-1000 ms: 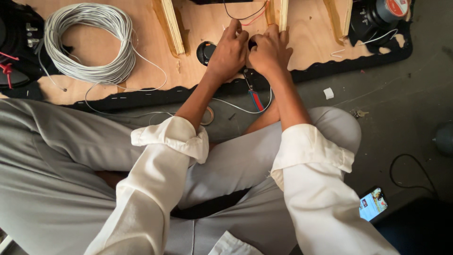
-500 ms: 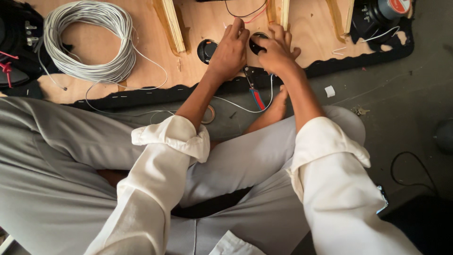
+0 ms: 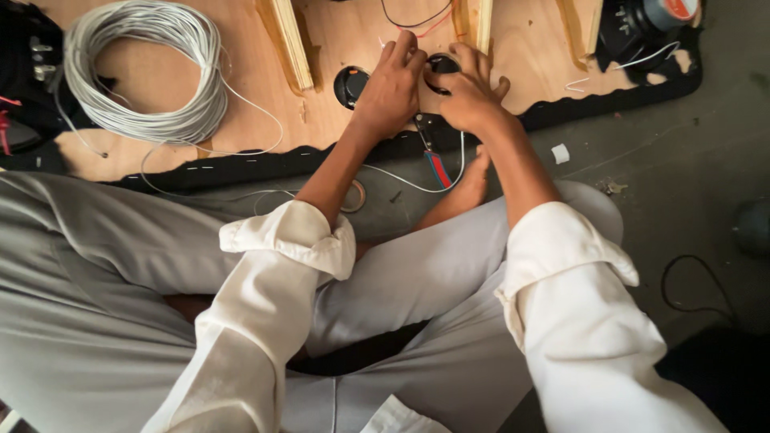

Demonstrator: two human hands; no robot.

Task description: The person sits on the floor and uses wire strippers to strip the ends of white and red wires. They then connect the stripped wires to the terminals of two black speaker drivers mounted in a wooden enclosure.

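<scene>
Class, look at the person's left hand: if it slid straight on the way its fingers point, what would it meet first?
Probably the red and black wires on the plywood board just beyond the left hand; depth is hard to judge.
</scene>
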